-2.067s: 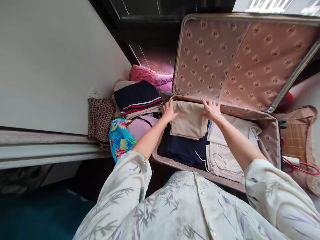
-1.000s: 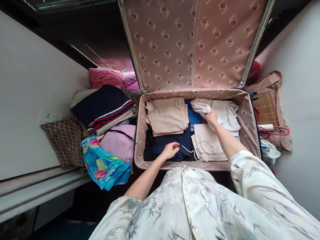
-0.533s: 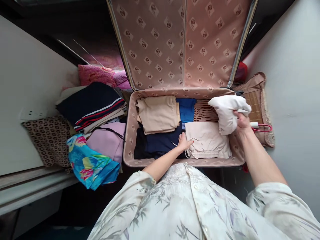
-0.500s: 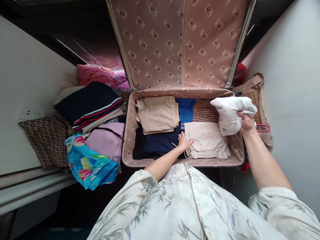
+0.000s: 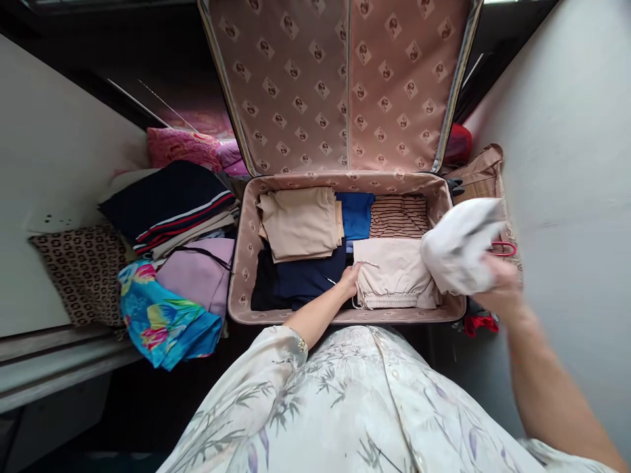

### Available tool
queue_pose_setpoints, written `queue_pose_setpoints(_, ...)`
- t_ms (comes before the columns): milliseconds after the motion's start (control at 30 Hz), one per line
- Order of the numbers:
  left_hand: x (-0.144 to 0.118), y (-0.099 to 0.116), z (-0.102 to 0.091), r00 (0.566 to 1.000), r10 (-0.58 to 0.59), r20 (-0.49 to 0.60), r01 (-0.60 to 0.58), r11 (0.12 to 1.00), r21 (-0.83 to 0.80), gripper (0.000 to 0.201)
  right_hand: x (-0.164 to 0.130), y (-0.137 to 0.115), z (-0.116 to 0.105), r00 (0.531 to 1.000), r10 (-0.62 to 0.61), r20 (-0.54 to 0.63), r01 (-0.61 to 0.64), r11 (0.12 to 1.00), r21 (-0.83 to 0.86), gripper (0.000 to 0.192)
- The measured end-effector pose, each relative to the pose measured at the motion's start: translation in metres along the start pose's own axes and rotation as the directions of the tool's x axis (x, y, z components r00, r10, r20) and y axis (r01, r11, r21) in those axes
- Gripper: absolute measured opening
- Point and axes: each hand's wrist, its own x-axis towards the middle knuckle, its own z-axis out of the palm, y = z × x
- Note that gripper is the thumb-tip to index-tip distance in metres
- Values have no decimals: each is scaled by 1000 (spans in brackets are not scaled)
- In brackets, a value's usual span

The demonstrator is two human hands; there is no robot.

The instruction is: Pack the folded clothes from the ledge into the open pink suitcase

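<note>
An open suitcase (image 5: 236, 289) with a pink-brown patterned lining lies in front of me. At its front right is a folded pale pink garment (image 5: 394, 263) with an elastic waist and drawstring; my left hand (image 5: 350, 281) closes on its left edge. My right hand (image 5: 503, 286), blurred by motion, grips a bunched white cloth (image 5: 458, 249) over the suitcase's right rim. Inside the case are folded beige trousers (image 5: 300, 223), navy cloth (image 5: 310, 276), a blue folded garment (image 5: 355, 213) and a striped one (image 5: 398, 217).
On the left sit a stack of folded clothes (image 5: 172, 197), a lilac garment (image 5: 197, 269), a blue floral cloth (image 5: 167, 315) and a patterned cushion (image 5: 79, 276). A brown cloth (image 5: 480, 177) and a red item (image 5: 480, 324) are at the right, near the wall (image 5: 572, 197).
My right hand has moved down and slightly outward with the white cloth. My left hand's fingers have drawn together at the pale pink garment's edge. The view has shifted a little.
</note>
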Motion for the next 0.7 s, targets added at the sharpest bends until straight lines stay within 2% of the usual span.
queue_pose_setpoints(33,-1,3,-5,996,-46,82,50,998,-44,60,-11,0,33,982,0,188,19,995,-99,36)
queue_pose_setpoints(67,-4,6,-10,978,-95,187,114,990,-89,67,-20,-1,67,926,48,376,36,976,-214,33)
queue_pose_setpoints(100,-6,8,-15,943,-141,300,186,975,-124,74,-28,-1,99,832,137,538,66,938,-340,39)
queue_pose_setpoints(133,-10,9,-20,898,-177,402,253,957,-145,80,-34,0,128,714,247,655,112,883,-455,54)
queue_pose_setpoints(167,-13,9,-23,858,-194,476,299,941,-156,83,-38,1,151,596,356,720,156,828,-538,71)
queue_pose_setpoints(200,-15,7,-24,839,-197,507,316,935,-160,82,-40,3,168,504,414,759,194,801,-566,85)
queue_pose_setpoints(233,-17,4,-23,848,-194,494,311,936,-166,77,-40,6,178,426,437,792,216,801,-558,95)
queue_pose_setpoints(267,-18,0,-21,874,-188,448,291,941,-172,67,-37,9,183,370,429,824,225,819,-527,102)
queue_pose_setpoints(333,-17,-7,-12,936,-176,305,236,956,-174,43,-31,17,180,308,374,875,224,865,-448,106)
queue_pose_setpoints(367,-15,-11,-6,955,-180,235,221,962,-163,34,-27,21,175,299,345,890,229,879,-418,105)
queue_pose_setpoints(433,-13,-14,6,966,-202,161,225,965,-138,25,-24,27,162,322,288,902,253,892,-375,97)
queue_pose_setpoints(467,-13,-14,12,963,-217,159,238,963,-128,23,-24,30,155,358,251,899,257,900,-353,90)
queue_pose_setpoints(533,-15,-11,23,959,-228,166,249,961,-117,19,-25,35,137,483,157,861,219,931,-293,74)
queue_pose_setpoints(600,-21,-5,31,969,-191,157,211,969,-125,20,-26,38,115,648,106,754,120,964,-238,61)
queue_pose_setpoints(667,-30,5,36,988,-108,113,124,982,-141,30,-24,40,88,794,128,594,-1,978,-209,54)
queue_pose_setpoints(700,-36,12,38,995,-43,91,55,990,-129,35,-22,39,73,846,150,512,-53,979,-199,53)
